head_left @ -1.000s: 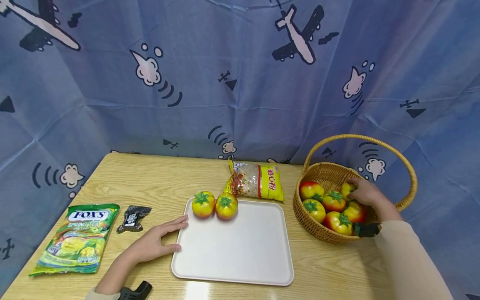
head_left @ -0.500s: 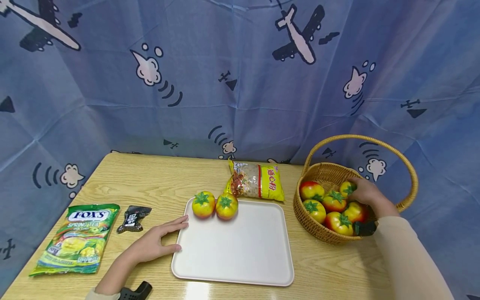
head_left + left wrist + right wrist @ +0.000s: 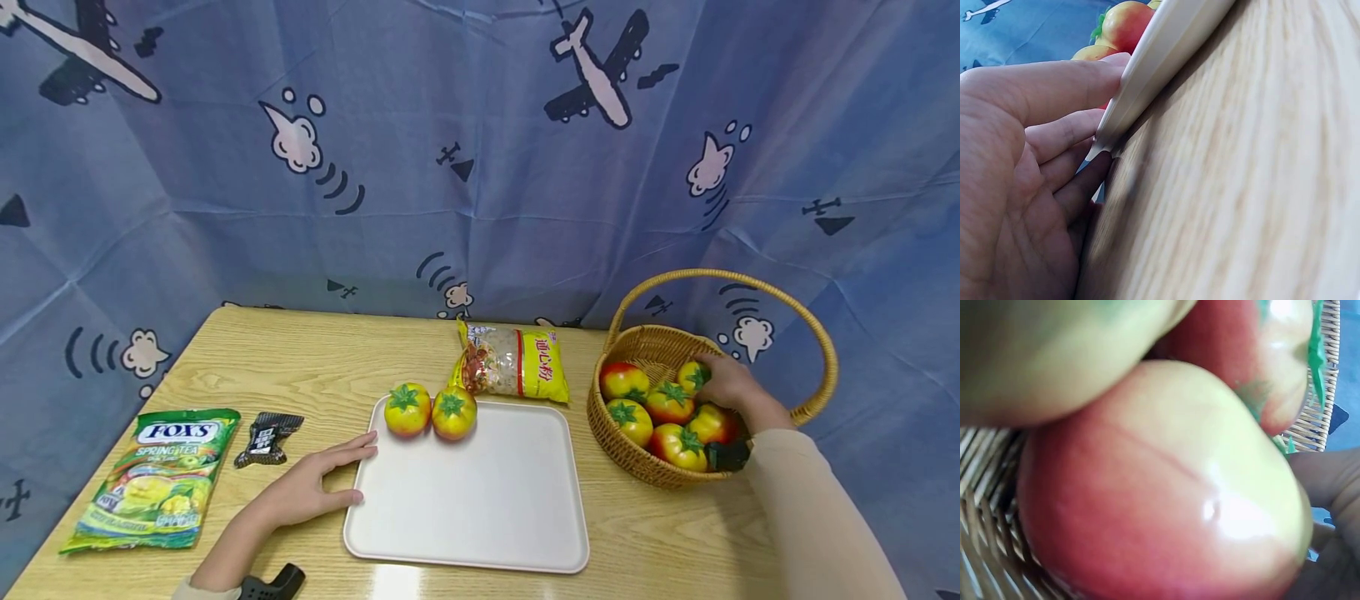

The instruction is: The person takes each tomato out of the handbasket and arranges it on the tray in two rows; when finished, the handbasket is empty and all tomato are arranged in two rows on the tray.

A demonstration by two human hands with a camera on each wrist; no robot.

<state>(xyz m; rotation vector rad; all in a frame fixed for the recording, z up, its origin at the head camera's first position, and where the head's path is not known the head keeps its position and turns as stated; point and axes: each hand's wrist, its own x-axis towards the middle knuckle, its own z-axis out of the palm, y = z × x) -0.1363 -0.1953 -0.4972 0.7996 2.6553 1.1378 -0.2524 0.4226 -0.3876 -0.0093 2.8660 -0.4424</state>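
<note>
White tray touches the spread left hand; right hand grips fruit

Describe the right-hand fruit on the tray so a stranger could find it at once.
On the wood-grain table lies a white, rounded-rectangular tray. Along its far edge, find a round yellow-and-red fruit with a green leafy top. Unlike its lookalike left neighbour, which sits nearer the tray's corner, this one sits nearer the yellow-and-clear plastic packet.
</note>
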